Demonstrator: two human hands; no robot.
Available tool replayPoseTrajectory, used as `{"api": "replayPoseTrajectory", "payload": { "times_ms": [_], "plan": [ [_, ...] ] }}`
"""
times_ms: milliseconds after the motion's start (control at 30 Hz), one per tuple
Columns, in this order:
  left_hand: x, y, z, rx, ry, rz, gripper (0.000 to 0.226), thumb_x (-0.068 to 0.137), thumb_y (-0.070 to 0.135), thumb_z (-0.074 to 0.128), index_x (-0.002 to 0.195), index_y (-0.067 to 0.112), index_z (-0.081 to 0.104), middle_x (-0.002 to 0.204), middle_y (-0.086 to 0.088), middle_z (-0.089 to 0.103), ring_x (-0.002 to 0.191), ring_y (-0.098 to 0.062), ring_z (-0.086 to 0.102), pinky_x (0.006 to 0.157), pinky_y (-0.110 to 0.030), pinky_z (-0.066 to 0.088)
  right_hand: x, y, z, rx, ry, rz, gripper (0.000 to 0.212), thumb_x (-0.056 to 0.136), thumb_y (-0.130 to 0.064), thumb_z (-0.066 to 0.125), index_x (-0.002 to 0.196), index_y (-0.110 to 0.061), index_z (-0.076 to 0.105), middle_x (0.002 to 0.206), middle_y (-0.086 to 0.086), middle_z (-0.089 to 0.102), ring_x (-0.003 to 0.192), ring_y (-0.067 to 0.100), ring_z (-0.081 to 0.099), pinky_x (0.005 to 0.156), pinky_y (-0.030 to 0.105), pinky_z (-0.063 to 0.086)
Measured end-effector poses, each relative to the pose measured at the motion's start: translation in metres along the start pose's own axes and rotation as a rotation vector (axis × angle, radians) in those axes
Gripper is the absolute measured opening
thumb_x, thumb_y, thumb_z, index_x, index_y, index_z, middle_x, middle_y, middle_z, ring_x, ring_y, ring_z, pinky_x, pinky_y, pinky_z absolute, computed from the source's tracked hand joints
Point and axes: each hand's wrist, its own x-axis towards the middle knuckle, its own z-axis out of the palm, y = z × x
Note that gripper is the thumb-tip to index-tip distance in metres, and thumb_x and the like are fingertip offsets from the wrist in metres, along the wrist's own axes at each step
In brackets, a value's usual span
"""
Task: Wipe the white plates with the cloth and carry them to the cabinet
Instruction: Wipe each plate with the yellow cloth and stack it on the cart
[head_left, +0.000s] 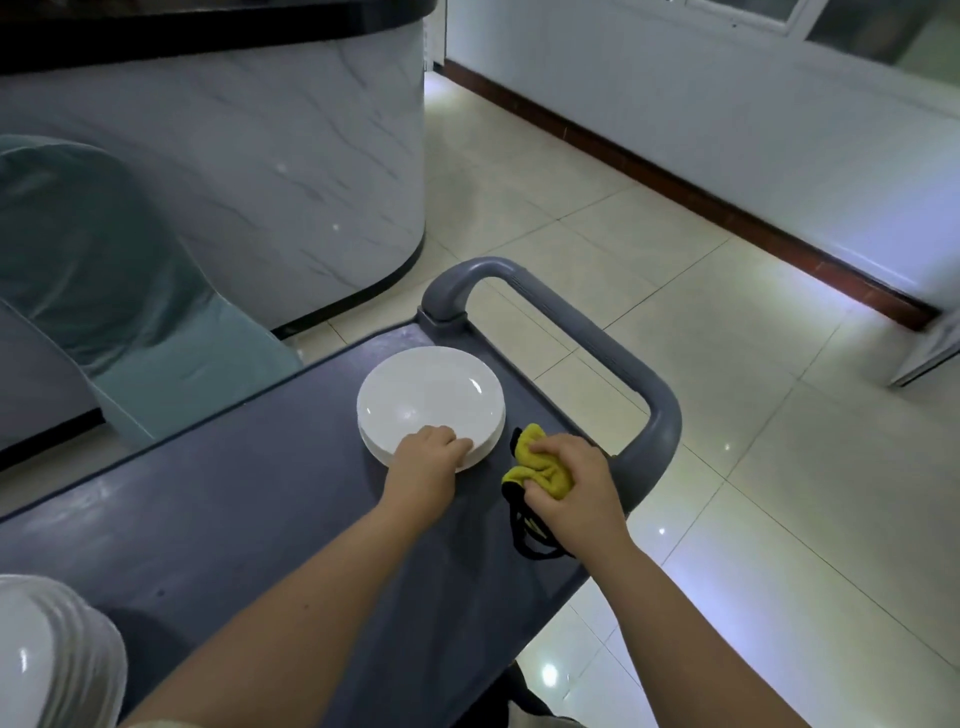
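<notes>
Head view: fingers of the left hand (428, 451) are curled over the near rim of the top plate, so the stack of white plates (427, 397) is gripped at its edge. Fingers of the right hand (574, 486) are bunched tight round the yellow cloth (543, 470), which is held all scrunched up, with a black strap (524, 535) trailing out under the wrist. Going by the cart handle (597, 332), the cloth is found just beside its near post, and the stack is set a bit further left on the grey cart top (249, 499). A second pile of plates (52, 660) is seen well apart from the handle, at the cart's other end. A marbled counter (249, 156) can be made out beyond the handle.
</notes>
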Motion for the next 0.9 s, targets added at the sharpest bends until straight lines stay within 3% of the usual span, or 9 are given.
{"api": "replayPoseTrajectory", "payload": {
  "times_ms": [133,267,400,600,733,900],
  "plan": [
    [-0.006,0.003,0.008,-0.046,0.046,-0.031,0.042,0.051,-0.016,0.072,0.086,0.007,0.073,0.075,-0.009,0.064,0.067,-0.033,0.06,0.056,-0.039,0.048,-0.003,0.003,0.005,-0.021,-0.024,-0.004,0.037,0.076,-0.018,0.074,0.108,-0.032,0.062,0.11,-0.03,0.047,0.106,0.007,0.042,0.089,0.011,0.033],
    [-0.008,0.004,0.011,-0.051,0.064,-0.037,0.025,0.064,-0.005,0.079,0.082,0.01,0.073,0.077,-0.005,0.066,0.07,-0.03,0.062,0.059,-0.034,0.039,-0.005,0.003,0.01,-0.028,-0.053,-0.012,0.037,0.076,-0.019,0.074,0.108,-0.033,0.061,0.11,-0.024,0.051,0.109,0.01,0.044,0.088,0.007,0.031],
    [-0.01,0.004,0.006,0.001,0.05,-0.105,0.015,0.08,0.011,0.071,0.093,0.017,0.073,0.094,-0.002,0.068,0.09,-0.03,0.061,0.074,-0.037,0.037,-0.004,-0.003,0.015,-0.015,-0.064,-0.037,0.039,0.076,-0.019,0.074,0.107,-0.036,0.06,0.113,-0.018,0.054,0.11,0.01,0.044,0.088,0.009,0.032],
    [-0.034,-0.011,-0.052,0.083,0.252,-0.235,0.025,0.07,0.021,0.084,0.092,0.017,0.075,0.086,-0.005,0.066,0.084,-0.032,0.062,0.073,-0.042,0.043,0.008,-0.045,0.035,0.056,-0.054,-0.153,0.042,0.072,-0.012,0.076,0.107,-0.032,0.063,0.109,-0.028,0.05,0.107,0.007,0.043,0.09,-0.001,0.024],
    [-0.085,-0.045,-0.099,0.086,0.353,-0.509,0.021,0.083,0.028,0.073,0.102,0.02,0.073,0.096,-0.004,0.065,0.099,-0.029,0.057,0.082,-0.04,0.038,0.013,-0.097,0.074,0.108,-0.208,-0.328,0.042,0.071,-0.011,0.077,0.108,-0.025,0.065,0.112,-0.009,0.059,0.106,0.015,0.047,0.093,0.006,0.027],
    [-0.196,-0.079,-0.152,0.064,0.493,-0.909,0.023,0.087,0.03,0.066,0.108,0.022,0.072,0.104,-0.006,0.067,0.102,-0.032,0.057,0.083,-0.041,0.045,-0.01,-0.165,0.141,0.168,-0.411,-0.543,0.04,0.07,-0.019,0.072,0.109,-0.018,0.067,0.117,-0.003,0.061,0.105,0.016,0.046,0.096,0.022,0.033]
  ]
}}
